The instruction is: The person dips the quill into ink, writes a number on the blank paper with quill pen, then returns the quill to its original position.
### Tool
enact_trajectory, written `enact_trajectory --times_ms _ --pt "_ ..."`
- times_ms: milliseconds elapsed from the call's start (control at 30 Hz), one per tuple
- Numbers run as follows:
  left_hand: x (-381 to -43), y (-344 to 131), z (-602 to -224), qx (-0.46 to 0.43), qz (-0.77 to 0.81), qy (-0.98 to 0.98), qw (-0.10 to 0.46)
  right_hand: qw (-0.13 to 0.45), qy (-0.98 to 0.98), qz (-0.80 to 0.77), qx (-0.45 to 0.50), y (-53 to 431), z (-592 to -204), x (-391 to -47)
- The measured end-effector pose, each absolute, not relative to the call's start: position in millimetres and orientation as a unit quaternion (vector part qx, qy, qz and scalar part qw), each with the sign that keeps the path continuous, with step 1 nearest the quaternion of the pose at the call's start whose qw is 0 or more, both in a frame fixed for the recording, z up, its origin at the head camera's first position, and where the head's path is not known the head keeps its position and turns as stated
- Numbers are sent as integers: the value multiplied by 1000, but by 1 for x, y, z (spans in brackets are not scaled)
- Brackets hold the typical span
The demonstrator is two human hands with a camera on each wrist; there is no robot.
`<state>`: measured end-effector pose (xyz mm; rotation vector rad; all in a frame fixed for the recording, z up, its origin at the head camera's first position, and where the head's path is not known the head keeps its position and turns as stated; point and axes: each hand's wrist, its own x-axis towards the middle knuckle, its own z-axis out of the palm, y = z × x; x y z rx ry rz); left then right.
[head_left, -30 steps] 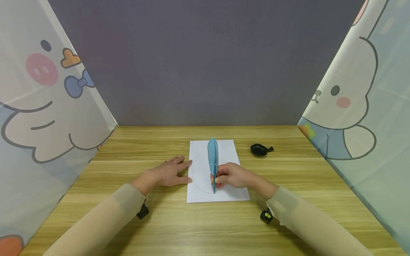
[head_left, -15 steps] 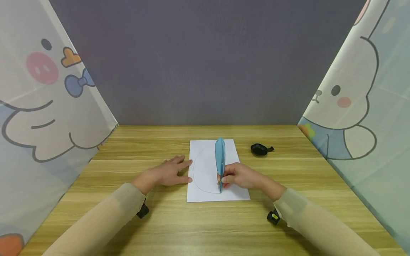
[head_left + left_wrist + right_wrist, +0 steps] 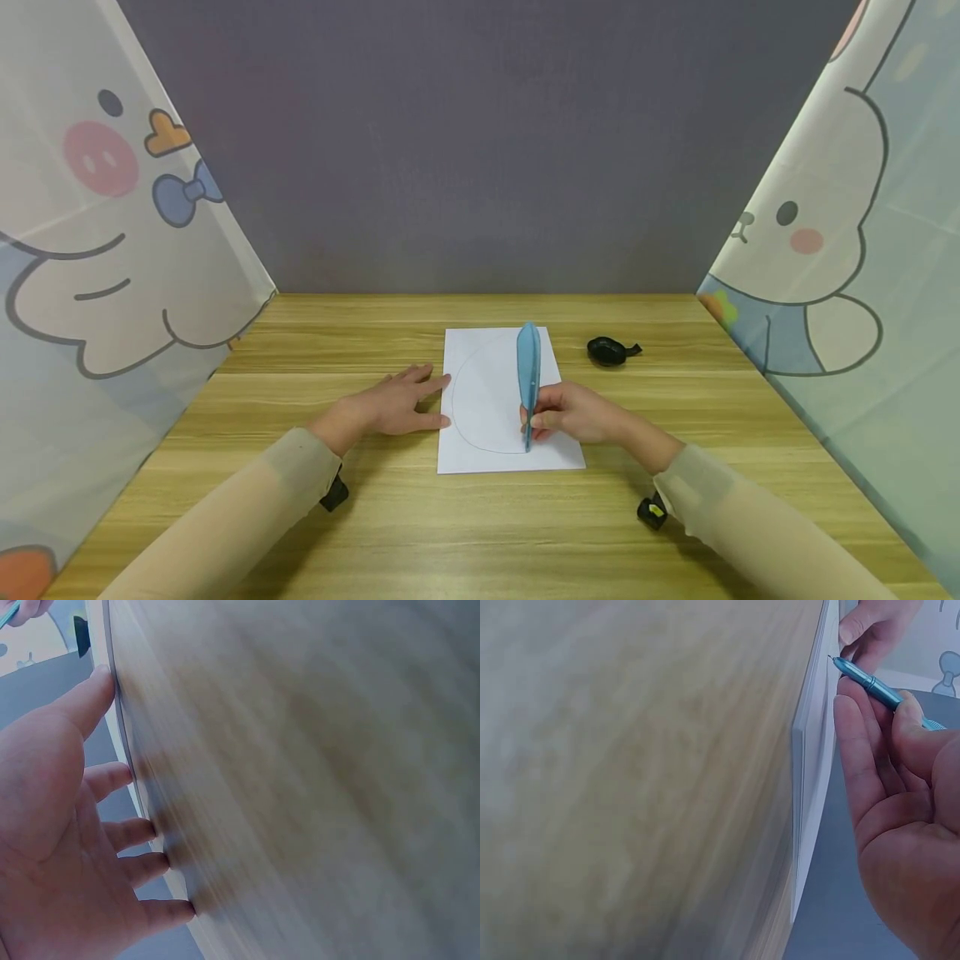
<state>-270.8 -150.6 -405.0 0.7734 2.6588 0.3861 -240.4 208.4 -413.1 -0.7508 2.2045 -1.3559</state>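
Note:
My right hand (image 3: 577, 412) pinches a blue feather-shaped pen (image 3: 528, 358) between thumb and fingers. It stands nearly upright, its tip at the lower part of a white sheet of paper (image 3: 487, 400). A thin curved line (image 3: 452, 402) bows round the paper's left side and ends at the tip. In the right wrist view, the metallic teal barrel (image 3: 877, 688) slants from the thumb to the paper's surface. My left hand (image 3: 401, 406) lies flat with fingers spread, thumb and forefinger touching the paper's left edge. Its fingertips line that edge in the left wrist view.
A small black oval object (image 3: 606, 351) with a short tab lies right of the paper. Wood-grain table (image 3: 480, 533) surrounds the sheet. A dark grey panel (image 3: 480, 150) rises behind, with cartoon-printed cloth at both sides.
My right hand has slid to the right along the paper's lower part with the feather pen. The curved line has lengthened rightward behind the tip. My left hand has stayed in place.

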Motion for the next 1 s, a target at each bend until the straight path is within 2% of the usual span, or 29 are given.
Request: enact_trajectory --times_ms 1000 --pt "-270 -151 -404 269 135 937 178 210 808 -488 -254 237 -413 -242"
